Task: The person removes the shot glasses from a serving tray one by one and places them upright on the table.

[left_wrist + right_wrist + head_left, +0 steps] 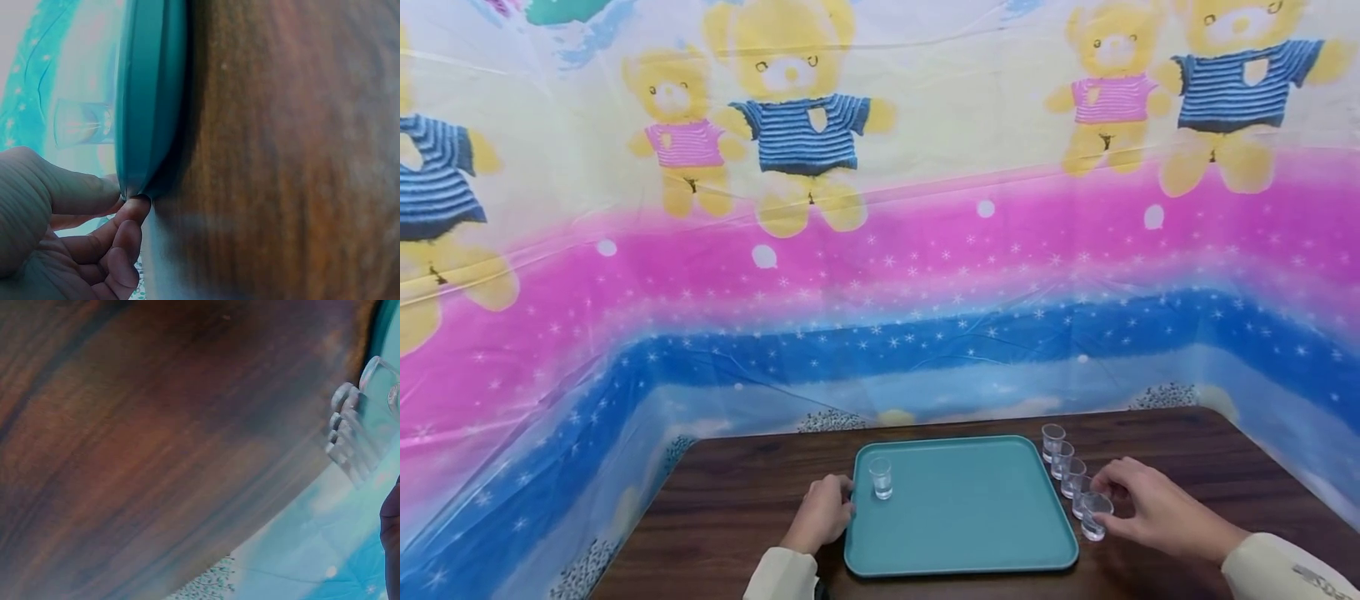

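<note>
Pale cloth at the cuff of your right sleeve comes nearest, and out of it reaches your right hand, thumb and forefinger curled about the front glass, the gap just enough to take it; how firmly they press, I can't tell. Watch that squeeze: the wall looks smooth, so a light pinch could let it slip, a lopsided one could tip it. Tight quarters, too! Four more glasses line up just past those fingertips, away from you; one stray knuckle could knock the neighbour into the rest.

Over to your left hand: thumb above, forefinger beneath, pinching the left rim of the tray, other fingers curled in. Careful, because tugging or lifting that edge could slide or topple the lone glass, upright on the tray, just right of that hand and slightly beyond it.

Positions now: the front glass sits at your right hand's inner side, over the table; whether its base touches, I can't tell. The tray's right rim lies just left of those fingers, and a low pass across could catch that raised lip.
</note>
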### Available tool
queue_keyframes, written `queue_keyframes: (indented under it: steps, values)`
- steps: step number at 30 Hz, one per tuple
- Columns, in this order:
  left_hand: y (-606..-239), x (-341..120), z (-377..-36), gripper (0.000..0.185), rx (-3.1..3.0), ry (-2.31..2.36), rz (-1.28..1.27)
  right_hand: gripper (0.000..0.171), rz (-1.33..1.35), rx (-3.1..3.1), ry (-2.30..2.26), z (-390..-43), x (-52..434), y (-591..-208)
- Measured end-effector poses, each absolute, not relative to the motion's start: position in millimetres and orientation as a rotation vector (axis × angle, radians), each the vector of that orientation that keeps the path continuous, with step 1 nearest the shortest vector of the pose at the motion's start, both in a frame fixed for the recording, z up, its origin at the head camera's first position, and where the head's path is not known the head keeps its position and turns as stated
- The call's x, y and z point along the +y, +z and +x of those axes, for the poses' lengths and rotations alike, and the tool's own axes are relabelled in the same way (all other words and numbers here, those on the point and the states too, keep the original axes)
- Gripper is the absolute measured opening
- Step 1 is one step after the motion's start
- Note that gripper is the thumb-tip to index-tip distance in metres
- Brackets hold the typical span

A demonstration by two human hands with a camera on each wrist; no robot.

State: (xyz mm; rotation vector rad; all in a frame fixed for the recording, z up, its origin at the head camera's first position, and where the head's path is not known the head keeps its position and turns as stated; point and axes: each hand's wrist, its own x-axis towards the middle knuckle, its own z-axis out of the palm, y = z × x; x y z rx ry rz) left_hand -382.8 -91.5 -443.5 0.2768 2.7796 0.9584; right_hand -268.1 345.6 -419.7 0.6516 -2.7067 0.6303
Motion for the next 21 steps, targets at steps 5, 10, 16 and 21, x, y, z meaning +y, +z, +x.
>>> queue_keyframes:
  steps: [5, 10, 16, 21]
  values:
    - [-444, -93, -383, 0.031, 2.773, 0.968, 0.281, 0.023, 0.589, -2.756, 0.631, -269, 349, -426]
    - [-444, -94, -383, 0.031, 2.784, 0.972, 0.289, 0.024, 0.582, -2.773, 0.670, -270, 351, -430]
    - [-445, -93, -383, 0.030, 2.798, 0.970, 0.294, 0.025, 0.555, -2.800, 0.674, -271, 351, -430]
    - [-446, -93, -383, 0.031, 2.795, 0.975, 0.288, 0.026, 0.518, -2.816, 0.624, -273, 348, -423]
